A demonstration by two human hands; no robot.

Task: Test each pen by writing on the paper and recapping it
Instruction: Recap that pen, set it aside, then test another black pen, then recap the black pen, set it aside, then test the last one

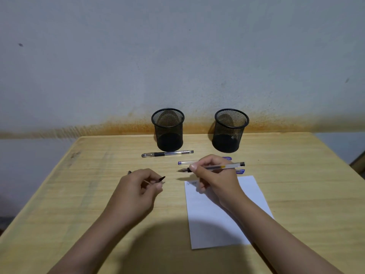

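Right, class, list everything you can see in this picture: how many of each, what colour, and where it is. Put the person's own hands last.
Mesh pen cups: two, black, at the table's far edge, one left, one right.
Capped pen: one, clear with black grip, lying just in front of the left cup.
Blue-capped pens: two, clear, lying behind the right hand, one farther, one nearer, both partly hidden.
Uncapped pen: one, clear with black end, in the right hand, tip pointing left.
Pen cap: one, black, in the left hand.
Paper: one sheet, white, small scribbles at its top left.
Table: one, light wood.
Wall: grey, orange-stained along its base.
Left hand: pinches the cap.
Right hand: grips the pen.
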